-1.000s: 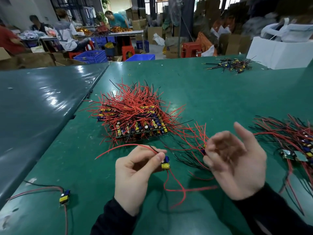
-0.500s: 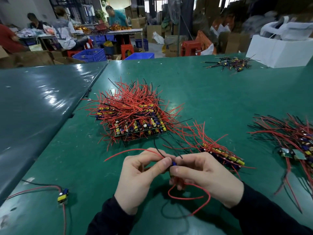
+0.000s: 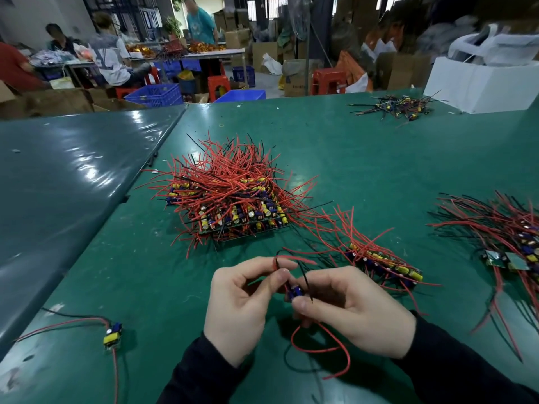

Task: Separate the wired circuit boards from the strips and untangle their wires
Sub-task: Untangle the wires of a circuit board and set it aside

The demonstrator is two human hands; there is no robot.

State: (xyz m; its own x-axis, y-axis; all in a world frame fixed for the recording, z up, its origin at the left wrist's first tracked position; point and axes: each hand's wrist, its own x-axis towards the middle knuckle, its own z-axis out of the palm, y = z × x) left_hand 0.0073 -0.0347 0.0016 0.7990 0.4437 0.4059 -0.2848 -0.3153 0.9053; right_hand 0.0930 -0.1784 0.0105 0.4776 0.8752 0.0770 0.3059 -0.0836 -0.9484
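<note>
**Q:** Where does this take place?

**A:** Workshop setting, with a green table (image 3: 364, 158) in front and people seated at another table far behind.

**Q:** What are the hands doing?

**A:** Both meet near the table's front edge. The left hand (image 3: 242, 304) pinches a red wire (image 3: 294, 259) between thumb and forefinger. The right hand (image 3: 350, 310) has its fingers curled round a small circuit board (image 3: 294, 291) with a blue part; red and black wires loop down from it towards the person.

**Q:** And the other boards?

**A:** A big pile of board strips (image 3: 233, 199), bristling with red wires, lies beyond the hands. One strip (image 3: 385, 266) lies just right of the hands. Another pile (image 3: 507, 237) sits at the right edge. A single separated board (image 3: 112, 335) rests at the front left, well apart, and a small tangle (image 3: 399, 106) lies far back.
</note>
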